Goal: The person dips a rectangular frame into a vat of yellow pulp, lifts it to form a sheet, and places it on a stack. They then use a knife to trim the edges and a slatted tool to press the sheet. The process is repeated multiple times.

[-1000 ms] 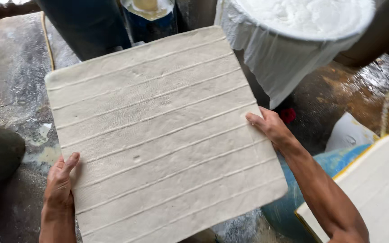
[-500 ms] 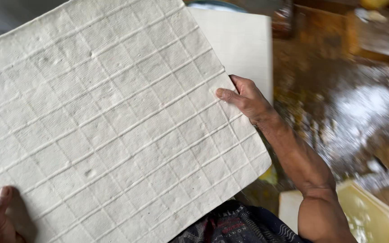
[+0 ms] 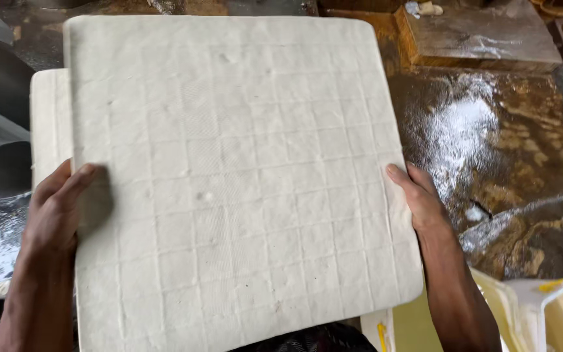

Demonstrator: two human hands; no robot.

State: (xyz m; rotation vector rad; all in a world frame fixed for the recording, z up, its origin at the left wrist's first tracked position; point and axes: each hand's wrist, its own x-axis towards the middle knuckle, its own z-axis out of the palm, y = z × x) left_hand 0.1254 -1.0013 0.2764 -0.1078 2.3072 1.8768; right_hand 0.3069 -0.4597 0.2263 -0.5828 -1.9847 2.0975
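A large white slab (image 3: 229, 176), scored into a grid of squares, fills the centre and left of the frame. The left hand (image 3: 57, 208) clasps its left edge at mid-left, thumb lying on top. The right hand (image 3: 418, 199) clasps the right edge at mid-right, fingers curled over the rim. The slab spans the gap between both grips. A second white slab (image 3: 47, 124) shows beneath at upper left. Wet brown floor (image 3: 490, 143) lies right. Since half a second ago, the slab has levelled out squarer to the frame.

I see my left hand (image 3: 57, 208) and right hand (image 3: 419, 199) gripping opposite edges of a white grid-scored slab (image 3: 229, 176) above wet floor (image 3: 490, 143).
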